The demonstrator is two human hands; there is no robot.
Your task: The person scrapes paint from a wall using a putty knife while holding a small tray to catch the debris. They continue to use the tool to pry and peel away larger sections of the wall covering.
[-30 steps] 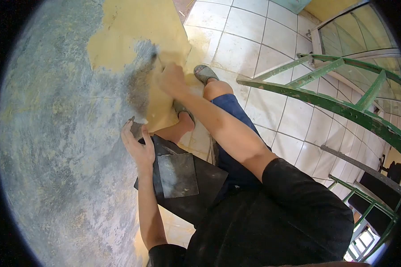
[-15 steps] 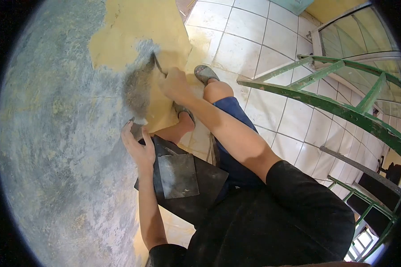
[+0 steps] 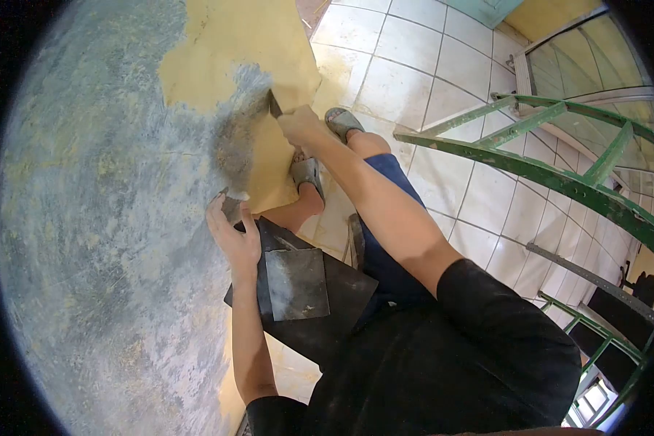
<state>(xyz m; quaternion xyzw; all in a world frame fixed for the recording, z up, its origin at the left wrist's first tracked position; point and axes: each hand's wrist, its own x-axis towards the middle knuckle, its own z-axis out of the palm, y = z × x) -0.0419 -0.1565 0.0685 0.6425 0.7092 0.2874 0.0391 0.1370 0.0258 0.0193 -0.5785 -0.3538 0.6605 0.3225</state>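
Note:
My right hand grips a putty knife, its thin dark blade angled at the wall. Beside the blade, a dark grey damp-looking patch lies where the mottled grey-blue coat meets bare yellow paint. Lower down, my left hand is curled around a dark flat scraper with a pale smear at its upper edge, close to the wall. A black board rests by my lap under the left forearm. On that board sits a smaller grey square plate.
A green-painted ladder frame stands on the right over white floor tiles. My sandalled feet are near the wall's foot. A glass-paned frame is at upper right, with a long metal bar below it.
The whole view has shifted slightly. My right hand and the putty knife have moved a little to the right, and the blade stands steeper. My left hand keeps the scraper in the same grip.

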